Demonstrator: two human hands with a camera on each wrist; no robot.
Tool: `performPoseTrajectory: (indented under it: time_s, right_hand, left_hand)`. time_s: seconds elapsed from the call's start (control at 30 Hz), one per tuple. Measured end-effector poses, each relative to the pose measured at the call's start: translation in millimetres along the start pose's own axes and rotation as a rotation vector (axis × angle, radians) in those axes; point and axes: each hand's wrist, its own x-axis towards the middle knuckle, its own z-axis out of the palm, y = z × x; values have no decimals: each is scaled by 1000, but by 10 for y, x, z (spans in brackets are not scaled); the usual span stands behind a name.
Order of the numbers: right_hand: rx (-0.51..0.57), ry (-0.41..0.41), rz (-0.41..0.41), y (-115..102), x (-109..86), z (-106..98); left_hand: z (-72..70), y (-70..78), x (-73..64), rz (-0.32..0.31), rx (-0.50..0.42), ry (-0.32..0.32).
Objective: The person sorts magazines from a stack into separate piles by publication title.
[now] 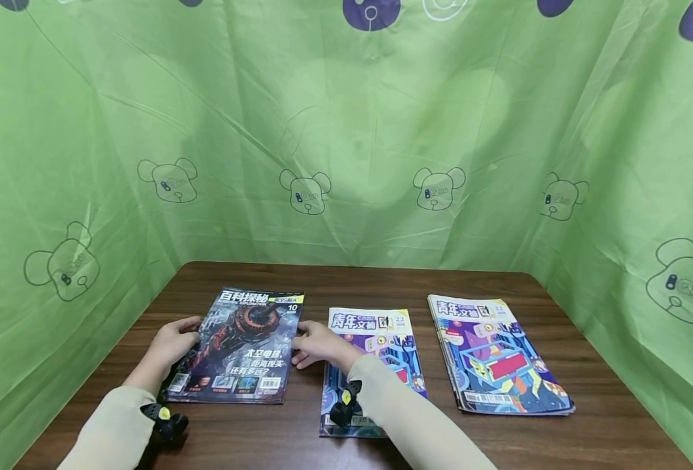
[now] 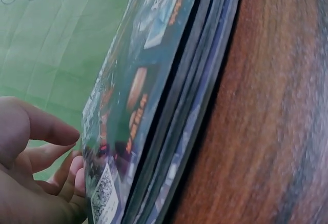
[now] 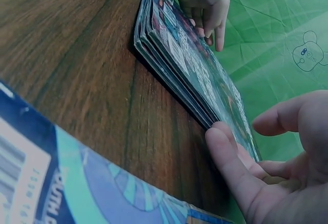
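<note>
A small stack of dark-covered magazines [image 1: 237, 349] lies on the table at the left, its layered edges showing in both wrist views. My left hand [image 1: 169, 346] is against the stack's left edge, fingertips touching its side. On the opposite edge, my right hand [image 1: 321, 344] rests its fingers against the side of the stack. In the right wrist view the thumb [image 3: 282, 116] stands apart from the cover. Beneath the right forearm lies a purple and white magazine [image 1: 370, 321], partly hidden by the sleeve.
Another stack of purple and white magazines [image 1: 499, 359] sits at the right of the brown wooden table [image 1: 376, 284]. A green curtain [image 1: 370, 130] with bear drawings hangs behind and along both sides.
</note>
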Motion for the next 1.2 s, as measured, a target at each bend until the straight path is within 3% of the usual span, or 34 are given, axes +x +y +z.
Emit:
performPoseTrajectory:
  time_s: [0.2, 0.37, 0.7, 0.97, 1.2]
  right_hand:
    - [-19, -25, -7, -41, -45, -66]
    - [-39, -37, -9, -62, -71, -161]
    - [-98, -13, -26, -114, -192, -375]
    - [-162, -30, -39, -85, -290, -616]
    - [-174, -106, -25, -70, -441, -788]
  left_hand:
    - [-6, 102, -39, -3, -35, 26]
    - [23, 203, -77, 29, -66, -3]
    - [209, 403, -140, 90, -190, -101]
    - [366, 562, -221, 134, -254, -221]
    - [483, 616, -269, 166, -302, -306]
